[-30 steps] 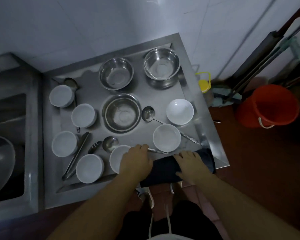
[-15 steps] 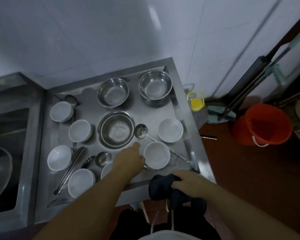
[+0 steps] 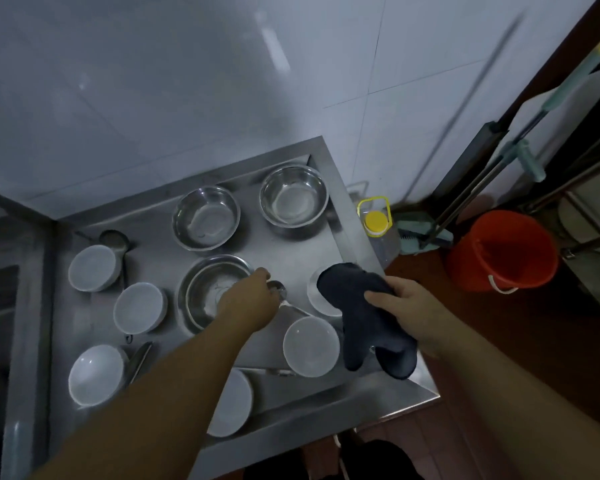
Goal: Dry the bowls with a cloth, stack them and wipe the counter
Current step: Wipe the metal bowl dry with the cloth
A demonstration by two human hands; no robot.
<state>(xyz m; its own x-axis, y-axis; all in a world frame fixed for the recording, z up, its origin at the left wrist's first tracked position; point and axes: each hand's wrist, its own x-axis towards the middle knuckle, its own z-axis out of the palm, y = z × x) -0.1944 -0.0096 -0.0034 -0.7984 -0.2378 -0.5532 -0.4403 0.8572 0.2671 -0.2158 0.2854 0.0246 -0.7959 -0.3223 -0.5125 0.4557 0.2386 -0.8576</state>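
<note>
Three shiny steel bowls (image 3: 205,216) and several small white ceramic bowls (image 3: 311,346) sit spread over the stainless steel worktop (image 3: 291,251) in front of you. Your right hand (image 3: 407,308) grips a dark blue-grey cloth (image 3: 364,313), which hangs above the worktop's right edge, covering part of one white bowl. Your left hand (image 3: 248,301) reaches over the near steel bowl's right rim, beside a metal ladle (image 3: 280,289); you cannot tell whether its fingers hold anything.
</note>
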